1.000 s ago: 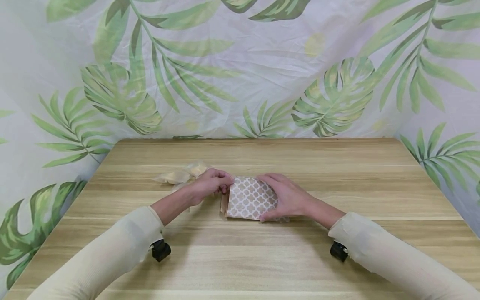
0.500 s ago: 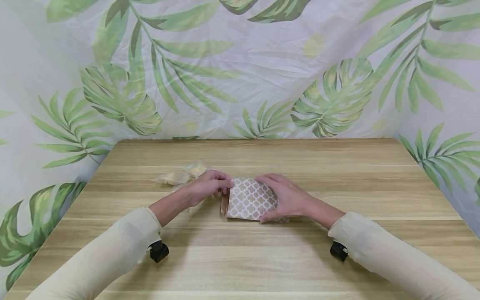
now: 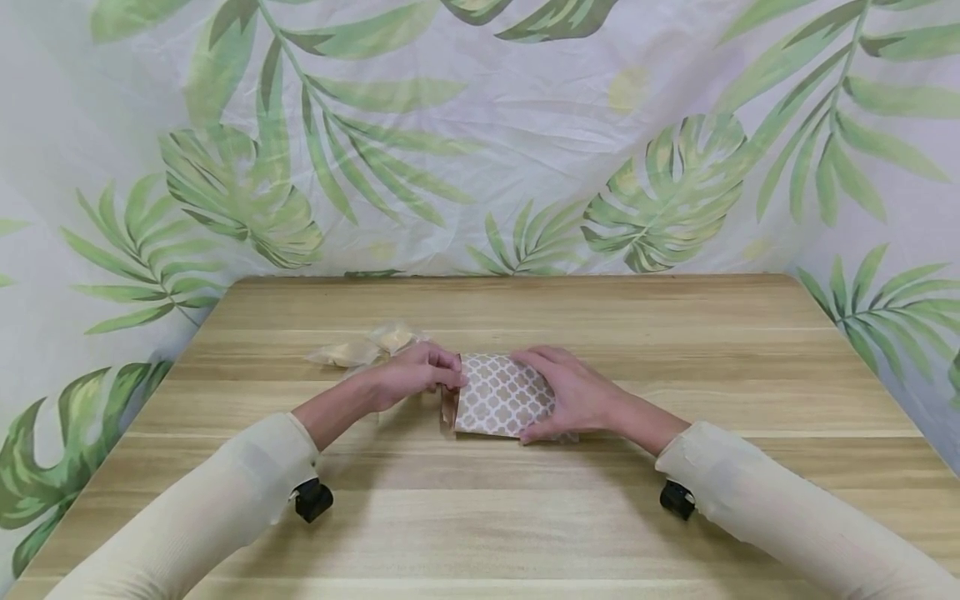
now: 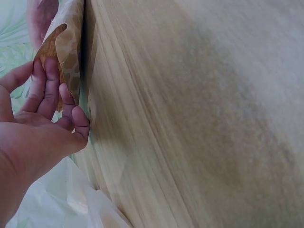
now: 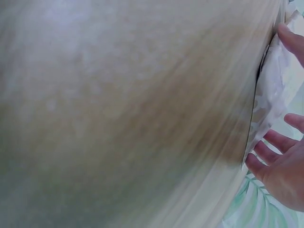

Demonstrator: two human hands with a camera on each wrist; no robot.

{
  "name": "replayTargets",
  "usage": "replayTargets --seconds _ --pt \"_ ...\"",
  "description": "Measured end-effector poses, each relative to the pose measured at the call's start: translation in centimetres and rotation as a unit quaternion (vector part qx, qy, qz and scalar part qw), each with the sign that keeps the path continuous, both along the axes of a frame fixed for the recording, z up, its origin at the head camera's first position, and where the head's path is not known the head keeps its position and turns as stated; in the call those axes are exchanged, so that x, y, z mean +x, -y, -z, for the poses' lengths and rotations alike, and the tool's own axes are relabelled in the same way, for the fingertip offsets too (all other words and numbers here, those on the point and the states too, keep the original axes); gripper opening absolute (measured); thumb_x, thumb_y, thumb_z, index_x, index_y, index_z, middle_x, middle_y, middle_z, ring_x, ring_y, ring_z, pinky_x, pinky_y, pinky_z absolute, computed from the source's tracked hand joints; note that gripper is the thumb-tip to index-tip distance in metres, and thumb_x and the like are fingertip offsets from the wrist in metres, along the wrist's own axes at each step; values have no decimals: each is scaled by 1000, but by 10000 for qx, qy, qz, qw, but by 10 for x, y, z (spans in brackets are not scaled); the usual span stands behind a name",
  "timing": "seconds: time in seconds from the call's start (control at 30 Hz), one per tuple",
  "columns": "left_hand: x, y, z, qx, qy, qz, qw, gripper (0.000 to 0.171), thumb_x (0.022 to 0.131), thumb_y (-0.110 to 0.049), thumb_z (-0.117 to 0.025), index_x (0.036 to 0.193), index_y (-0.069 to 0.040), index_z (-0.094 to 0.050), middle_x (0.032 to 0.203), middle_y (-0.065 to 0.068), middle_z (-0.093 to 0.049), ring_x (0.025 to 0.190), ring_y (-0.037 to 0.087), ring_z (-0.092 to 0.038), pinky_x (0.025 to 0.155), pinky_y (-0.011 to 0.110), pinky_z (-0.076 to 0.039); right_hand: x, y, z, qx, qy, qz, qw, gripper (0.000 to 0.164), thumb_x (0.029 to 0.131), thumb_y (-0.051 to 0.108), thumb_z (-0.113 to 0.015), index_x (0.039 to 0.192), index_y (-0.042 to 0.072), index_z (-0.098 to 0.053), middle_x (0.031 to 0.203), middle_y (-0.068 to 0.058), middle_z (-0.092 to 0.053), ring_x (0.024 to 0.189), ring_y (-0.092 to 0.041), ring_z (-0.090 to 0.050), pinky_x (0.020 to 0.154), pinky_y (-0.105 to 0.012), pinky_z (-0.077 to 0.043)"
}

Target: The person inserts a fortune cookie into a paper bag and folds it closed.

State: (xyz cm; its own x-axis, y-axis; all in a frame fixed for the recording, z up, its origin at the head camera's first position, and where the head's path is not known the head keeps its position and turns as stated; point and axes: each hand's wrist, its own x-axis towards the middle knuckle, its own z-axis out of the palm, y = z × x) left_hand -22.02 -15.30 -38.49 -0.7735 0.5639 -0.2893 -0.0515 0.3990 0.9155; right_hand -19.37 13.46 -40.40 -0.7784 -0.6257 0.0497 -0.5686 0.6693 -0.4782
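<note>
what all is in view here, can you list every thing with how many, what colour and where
wooden table: 1, light brown, filling the lower part of the head view
leaf-print cloth: 1, pale with green leaves, behind the table
paper bag: 1, tan with white lattice, lying on the table, open end to the left
packets: at least 2, clear with pale yellow contents, on the table left of the bag, partly hidden
clear plastic: 1 bit visible, colourless, at the bag's right end
wrist devices: 2, black, below the cuffs
sleeves: 2, cream, one per arm
left hand: 1, bare, at the bag's open end
right hand: 1, bare, gripping the bag's right part
</note>
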Motion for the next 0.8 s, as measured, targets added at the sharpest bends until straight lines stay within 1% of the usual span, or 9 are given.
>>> replayTargets --seconds 0.17,0.27,0.4,0.5,0.67,0.73,0.8 --pt "-1 3 0 -30 -110 497 9987 20 94 -8 -73 75 -5 -67 76 -2 -57 83 17 -47 80 34 -39 0 0 -1 -5 2 -41 10000 113 65 50 -96 156 9 -43 153 -20 -47 143 -40 -42 116 -56 -38" --pt "-1 4 0 -7 -133 689 9975 20 94 -7 -73 75 -5 -66 76 -2 -56 83 17 -47 82 35 -39 0 0 -2 5 31 -34 10000 112 66 50 -96 156 9 -43 153 -20 -47 144 -40 -42 116 -56 -38" --pt "-1 5 2 88 -35 733 9973 18 95 -6 -71 80 2 -68 80 0 -62 86 16 -53 85 34 -43 0 0 -2 -21 78 -18 10000 112 66 50 -96 156 10 -43 153 -20 -47 144 -40 -41 116 -56 -37" --pt "0 5 1 160 33 781 9968 17 96 -6 -69 83 5 -68 82 2 -64 88 17 -55 87 34 -44 0 0 -3 -44 100 -6 9999 111 66 50 -95 156 11 -43 153 -20 -47 144 -40 -41 116 -56 -37" --pt "-1 5 -1 149 26 858 9962 14 97 -5 -67 84 1 -69 85 1 -64 90 18 -55 89 35 -44 0 0 -3 -67 94 -1 9999 111 66 50 -95 157 11 -43 153 -20 -48 144 -41 -41 116 -57 -37" --pt "-1 6 -1 124 -8 838 9964 12 95 -2 -64 85 1 -69 86 1 -63 90 18 -56 88 34 -46 0 -1 -3 -101 101 -1 9999 111 66 50 -94 156 10 -43 153 -20 -48 144 -41 -42 116 -57 -37" --pt "-2 5 0 118 -127 817 9965 9 93 3 -61 88 2 -68 88 1 -62 90 18 -57 86 33 -48 1 -1 -4 -141 122 12 9998 110 67 50 -94 156 9 -43 153 -20 -49 143 -40 -42 115 -57 -38"
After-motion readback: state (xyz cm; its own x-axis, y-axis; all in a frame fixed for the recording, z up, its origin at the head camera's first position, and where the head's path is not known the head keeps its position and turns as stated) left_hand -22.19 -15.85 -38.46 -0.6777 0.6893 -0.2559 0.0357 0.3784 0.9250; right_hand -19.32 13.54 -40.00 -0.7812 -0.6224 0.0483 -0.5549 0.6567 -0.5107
